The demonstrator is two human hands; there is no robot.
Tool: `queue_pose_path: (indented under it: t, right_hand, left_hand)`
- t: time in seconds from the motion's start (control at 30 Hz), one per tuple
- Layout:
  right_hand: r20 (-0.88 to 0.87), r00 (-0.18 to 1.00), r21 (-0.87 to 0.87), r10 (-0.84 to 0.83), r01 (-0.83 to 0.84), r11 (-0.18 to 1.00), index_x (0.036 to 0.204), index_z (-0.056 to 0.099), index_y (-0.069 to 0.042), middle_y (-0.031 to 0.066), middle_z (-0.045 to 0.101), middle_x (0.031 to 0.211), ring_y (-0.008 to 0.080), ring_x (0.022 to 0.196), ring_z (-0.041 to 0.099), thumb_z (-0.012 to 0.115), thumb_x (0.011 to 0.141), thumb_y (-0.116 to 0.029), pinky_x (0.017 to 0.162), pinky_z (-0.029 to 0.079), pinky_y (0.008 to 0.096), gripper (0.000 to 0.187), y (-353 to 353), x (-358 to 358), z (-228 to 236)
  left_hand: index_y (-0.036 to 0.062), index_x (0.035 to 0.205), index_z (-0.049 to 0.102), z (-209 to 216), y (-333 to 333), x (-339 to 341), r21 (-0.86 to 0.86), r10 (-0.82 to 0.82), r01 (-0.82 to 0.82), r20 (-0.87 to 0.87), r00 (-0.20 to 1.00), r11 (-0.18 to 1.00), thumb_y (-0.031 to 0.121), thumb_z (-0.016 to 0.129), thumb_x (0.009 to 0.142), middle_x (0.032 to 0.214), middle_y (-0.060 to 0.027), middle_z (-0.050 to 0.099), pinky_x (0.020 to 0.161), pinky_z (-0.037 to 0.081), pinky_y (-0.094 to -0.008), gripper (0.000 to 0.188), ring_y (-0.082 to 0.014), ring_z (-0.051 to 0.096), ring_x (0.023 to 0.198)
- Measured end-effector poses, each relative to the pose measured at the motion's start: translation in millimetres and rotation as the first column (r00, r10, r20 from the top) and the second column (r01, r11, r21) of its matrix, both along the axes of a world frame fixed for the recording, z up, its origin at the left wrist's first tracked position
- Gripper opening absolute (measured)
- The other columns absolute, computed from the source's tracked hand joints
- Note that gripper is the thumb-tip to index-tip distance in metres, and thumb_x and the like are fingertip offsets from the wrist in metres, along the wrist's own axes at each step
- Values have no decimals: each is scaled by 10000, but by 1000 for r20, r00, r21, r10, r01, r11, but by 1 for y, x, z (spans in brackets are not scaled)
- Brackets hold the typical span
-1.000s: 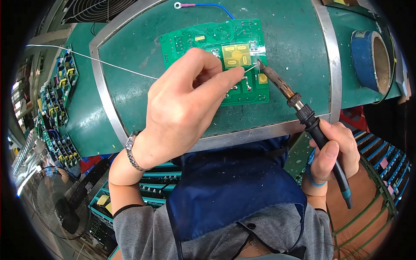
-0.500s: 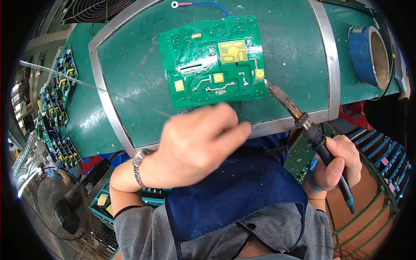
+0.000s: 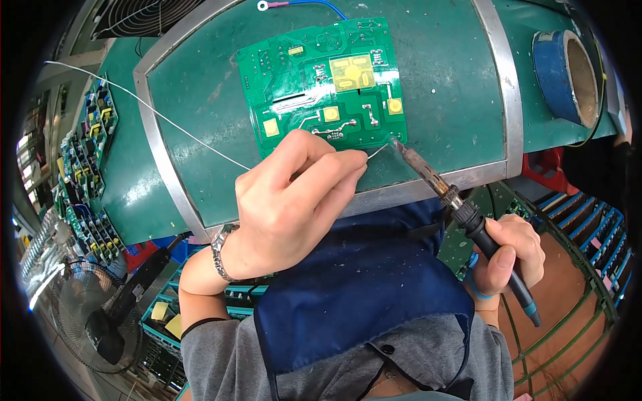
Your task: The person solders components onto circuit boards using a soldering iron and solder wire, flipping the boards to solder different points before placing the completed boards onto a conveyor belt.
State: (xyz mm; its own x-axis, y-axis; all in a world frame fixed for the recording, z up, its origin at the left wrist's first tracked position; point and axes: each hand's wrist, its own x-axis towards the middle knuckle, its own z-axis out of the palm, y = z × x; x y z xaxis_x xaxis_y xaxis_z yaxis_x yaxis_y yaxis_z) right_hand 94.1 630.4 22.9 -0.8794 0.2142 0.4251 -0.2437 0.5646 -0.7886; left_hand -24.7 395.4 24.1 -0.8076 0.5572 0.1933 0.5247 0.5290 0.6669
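A green circuit board (image 3: pixel 287 77) with yellow tape patches lies on the green bench. My left hand (image 3: pixel 294 194) is closed in a pinch on a thin solder wire (image 3: pixel 200 142), just in front of the board's near edge. The wire's short end points to the board's near right corner; its long part trails off to the far left. My right hand (image 3: pixel 513 257) grips a black-handled soldering iron (image 3: pixel 461 207). The iron's tip reaches that same corner, close to the wire's end; whether the two touch is hard to tell. A blue wire with a ring terminal (image 3: pixel 263 5) runs behind the board.
A metal strip (image 3: pixel 511 80) edges the work surface. To the right stands a blue roll (image 3: pixel 565 77). Several populated circuit boards (image 3: pixel 87 144) stand at the left. A fan (image 3: pixel 100 321) is at lower left, and racks with blue-edged boards (image 3: pixel 588 234) are at right.
My left hand has moved up toward the board, bringing the solder wire to its near right corner. The iron's tip has shifted left and slightly down to that corner. The board appears slightly farther up-left.
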Motion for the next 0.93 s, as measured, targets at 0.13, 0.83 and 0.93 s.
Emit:
queue_pose_path:
  t: [0.13, 0.83, 0.93]
  right_hand:
    - [9, 1000, 17, 6, -6, 1000, 878, 654, 16, 58, 609, 594, 175, 444, 557, 575, 887, -200, 434, 464, 285, 231, -4, 4, 1]
    - [-281, 695, 55, -662, 700, 712, 1069, 618, 140, 238, 658, 881, 219, 695, 635, 478, 962, -237, 650, 508, 273, 416, 55, -21, 4]
    - [-98, 716, 266, -691, 688, 675, 1213, 615, 41, 200, 692, 994, 232, 699, 647, 582, 941, -272, 630, 506, 267, 416, 73, -23, 8]
  left_hand:
    - [75, 936, 729, -3, 0, -1, 1, -21, 21, -15, 1000, 1000, -17, 779, 729, 778, -17, 559, 461, 377, -245, 232, -90, 485, 555]
    - [84, 935, 745, -7, 4, 29, 227, -314, 243, 370, 874, 943, 21, 792, 726, 743, -36, 563, 508, 441, -265, 223, -138, 562, 595]
    - [78, 943, 722, 9, 2, 18, 34, -21, 10, 353, 935, 999, 103, 785, 771, 800, -39, 594, 499, 492, -296, 184, -123, 596, 596]
